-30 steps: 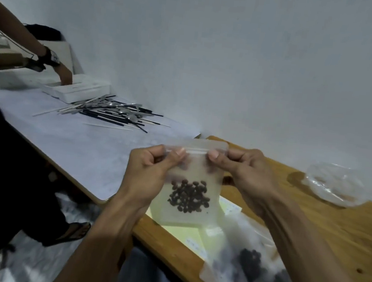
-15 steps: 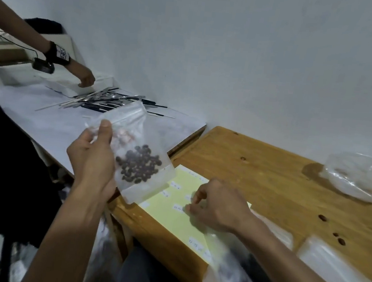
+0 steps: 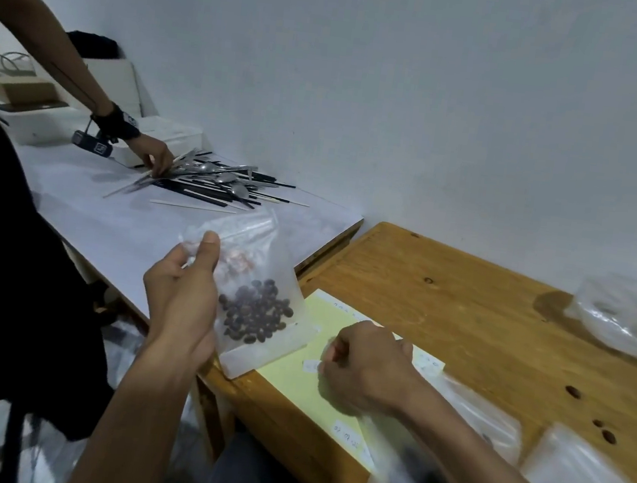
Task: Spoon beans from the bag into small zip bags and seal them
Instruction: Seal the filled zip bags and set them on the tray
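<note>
Clear small zip bag of dark beans, tilted, above the table edge

Handwriting on white labels of yellow sheet: too small, illegible.

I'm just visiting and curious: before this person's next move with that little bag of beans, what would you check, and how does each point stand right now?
1. Bag held firmly: ok. The left hand pinches the small bag near its top, thumb on the front.
2. Beans inside: ok. The beans sit low in the bag.
3. Zip fully shut: cannot tell; the strip is too blurred.
4. Right hand on a label: cannot tell. Its curled fingers rest on the yellow sheet, hiding what they hold.
5. Desk tidy: not ok. Loose beans lie near the right edge.
</note>
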